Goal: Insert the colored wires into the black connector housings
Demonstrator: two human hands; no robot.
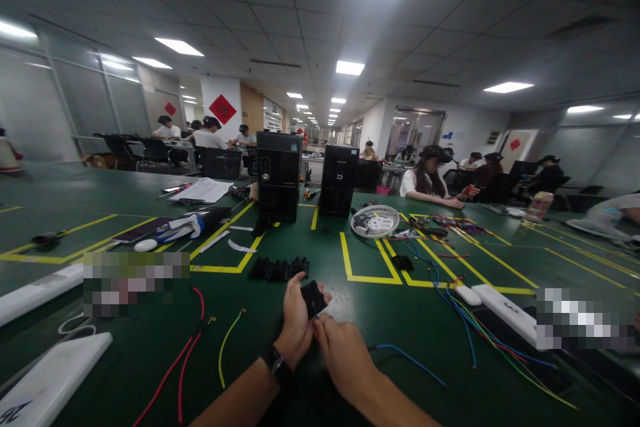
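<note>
My left hand (296, 310), with a dark watch on its wrist, grips a small black block (313, 299) above the table's front middle. My right hand (345, 350) is closed in a pinch on a blue wire (410, 359), whose loose length trails to the right under the hand. A short bit of blue shows at my right fingertips, right against the block; whether it goes inside, I cannot tell. Just beyond my hands lies a row of similar black blocks (280, 269). Red wires (193, 347) and a yellow-green wire (229, 347) lie to the left.
Two black computer cases (277, 180) stand at the back of the green table (300, 247). A white round basket (375, 221) is right of centre. More blue wires (465, 320) lie by a white power bank (510, 313). A person (425, 177) sits across on the right.
</note>
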